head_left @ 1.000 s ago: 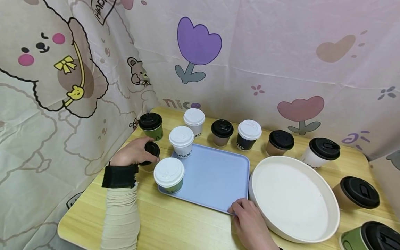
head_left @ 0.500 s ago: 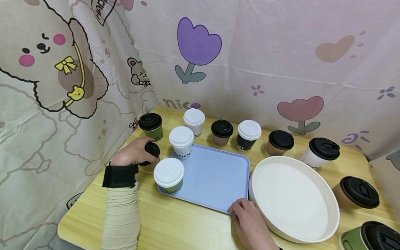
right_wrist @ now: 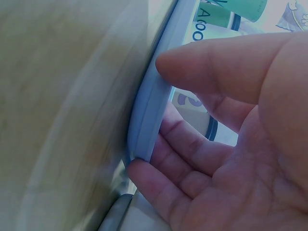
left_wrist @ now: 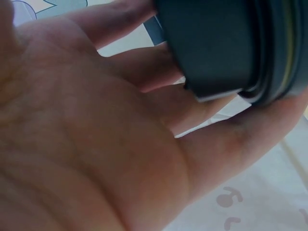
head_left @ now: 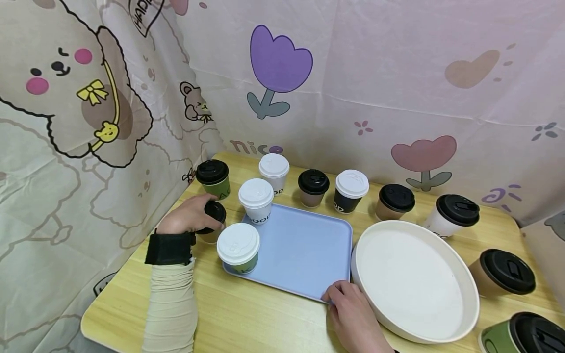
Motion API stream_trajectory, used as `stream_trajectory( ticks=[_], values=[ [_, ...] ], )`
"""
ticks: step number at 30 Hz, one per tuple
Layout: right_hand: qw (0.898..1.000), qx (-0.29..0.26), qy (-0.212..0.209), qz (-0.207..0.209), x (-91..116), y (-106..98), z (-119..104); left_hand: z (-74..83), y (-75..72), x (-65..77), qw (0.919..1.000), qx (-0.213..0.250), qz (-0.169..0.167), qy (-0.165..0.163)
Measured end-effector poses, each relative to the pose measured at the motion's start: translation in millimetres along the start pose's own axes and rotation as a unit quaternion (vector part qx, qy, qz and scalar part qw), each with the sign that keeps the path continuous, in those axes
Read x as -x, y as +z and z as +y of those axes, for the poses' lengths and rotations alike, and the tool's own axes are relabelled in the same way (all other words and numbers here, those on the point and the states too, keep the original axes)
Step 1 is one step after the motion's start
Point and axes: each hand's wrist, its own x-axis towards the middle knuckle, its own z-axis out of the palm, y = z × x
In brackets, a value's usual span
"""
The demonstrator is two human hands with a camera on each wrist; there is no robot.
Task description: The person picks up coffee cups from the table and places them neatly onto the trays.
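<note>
1. Round white tray, lower right of the frame: same spot as a second ago.
2. Blue tray, center: hasn't budged either. A white cup and a green cup stand along its left side, same as earlier.
3. Right hand, bottom center-right: thumb and fingers pinching the blue tray's near corner, no shift.
4. Left hand, left of center: fingers and thumb closed around a black-lidded cup's top, pose unchanged.
5. Black-lidded cup: on the table just left of the blue tray — no visible lift, so I'd call the work paused mid-grip.
6. Tiniest change — the view drifted a hair.
</note>
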Motion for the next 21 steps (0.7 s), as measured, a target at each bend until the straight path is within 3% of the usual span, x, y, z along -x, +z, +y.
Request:
stream_trajectory(
  ticks=[21],
  values=[
    [1.000,0.001,0.013,-0.019,-1.0,-2.1,-1.1,0.1,2.0,1.6,1.0000,0.008,0.002,0.000]
  ],
)
